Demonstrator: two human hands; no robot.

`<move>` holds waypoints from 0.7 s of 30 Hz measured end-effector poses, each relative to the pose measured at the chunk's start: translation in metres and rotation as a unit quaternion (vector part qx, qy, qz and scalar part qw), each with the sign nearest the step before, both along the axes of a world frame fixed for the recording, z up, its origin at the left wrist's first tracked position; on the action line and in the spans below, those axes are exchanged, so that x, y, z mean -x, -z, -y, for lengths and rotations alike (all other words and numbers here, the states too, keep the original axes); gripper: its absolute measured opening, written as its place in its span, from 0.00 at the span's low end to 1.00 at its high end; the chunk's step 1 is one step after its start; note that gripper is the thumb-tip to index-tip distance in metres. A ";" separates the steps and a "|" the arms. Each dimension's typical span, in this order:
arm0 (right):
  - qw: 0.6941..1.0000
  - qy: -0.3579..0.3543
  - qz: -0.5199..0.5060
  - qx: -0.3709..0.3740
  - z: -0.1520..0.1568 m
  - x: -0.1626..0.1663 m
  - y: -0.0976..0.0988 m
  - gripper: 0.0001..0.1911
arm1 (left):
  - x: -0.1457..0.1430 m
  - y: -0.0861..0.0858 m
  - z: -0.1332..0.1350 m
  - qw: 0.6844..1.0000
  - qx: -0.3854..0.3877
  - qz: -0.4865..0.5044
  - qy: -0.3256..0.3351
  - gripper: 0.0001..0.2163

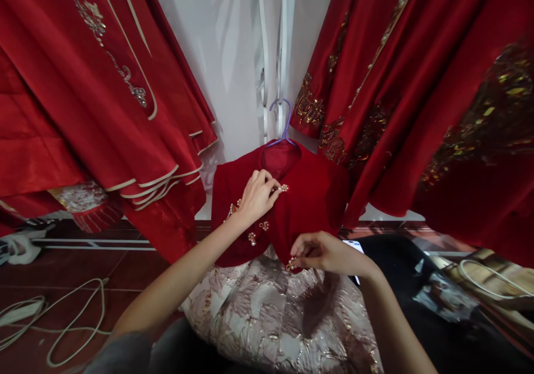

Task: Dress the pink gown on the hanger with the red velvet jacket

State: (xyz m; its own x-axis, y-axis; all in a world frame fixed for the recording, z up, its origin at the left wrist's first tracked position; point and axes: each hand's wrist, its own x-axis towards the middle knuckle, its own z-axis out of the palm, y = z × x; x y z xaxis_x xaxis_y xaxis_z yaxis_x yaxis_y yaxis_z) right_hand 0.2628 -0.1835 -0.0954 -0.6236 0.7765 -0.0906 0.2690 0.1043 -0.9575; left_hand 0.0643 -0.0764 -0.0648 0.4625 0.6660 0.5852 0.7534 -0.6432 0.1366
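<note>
Red velvet jacket [317, 196] on a purple hanger [283, 121], leaning at the white wall and draped over a pale brocade skirt [275, 313]; its front faces the person, probably so the fastenings lie within easy reach. Left hand [256, 198] curled, fingertips pinched on the upper clasp [284, 187]; right hand [327, 251] closed on the lower clasp [291, 262] at the hem, seemingly keeping that edge taut. Embroidered red robes [104, 84] hang either side; white cable [62, 318] loose on the floor.
</note>
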 end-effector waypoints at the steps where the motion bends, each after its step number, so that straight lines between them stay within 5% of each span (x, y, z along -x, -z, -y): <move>1: 1.000 0.011 0.002 -0.009 0.000 0.001 0.001 0.10 | 0.000 -0.003 0.000 1.000 -0.020 -0.019 0.013 0.07; 10: 0.981 0.161 0.015 -0.110 -0.013 0.023 0.006 0.10 | 0.001 -0.008 -0.009 0.971 -0.156 -0.172 0.060 0.11; 14: 0.927 0.305 -0.099 -0.196 -0.043 0.038 -0.014 0.13 | -0.001 -0.004 -0.010 0.977 -0.147 -0.151 -0.030 0.14; 17: 0.903 0.311 -0.203 -0.214 -0.069 0.060 -0.026 0.21 | 0.000 0.001 -0.006 0.975 -0.137 -0.130 -0.120 0.20; 21: 0.888 0.390 -0.067 -0.234 -0.085 0.075 -0.021 0.40 | 0.016 0.004 -0.003 0.964 -0.160 -0.093 -0.190 0.29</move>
State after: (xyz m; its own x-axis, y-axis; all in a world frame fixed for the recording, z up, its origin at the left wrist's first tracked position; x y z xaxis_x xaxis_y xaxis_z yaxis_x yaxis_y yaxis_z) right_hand 0.1882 -0.0985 -0.0745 0.1392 0.9099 0.3908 0.3218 0.3316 -0.8868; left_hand 0.0486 -0.0730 -0.0690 0.3383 0.6079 0.7183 0.9350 -0.3033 -0.1837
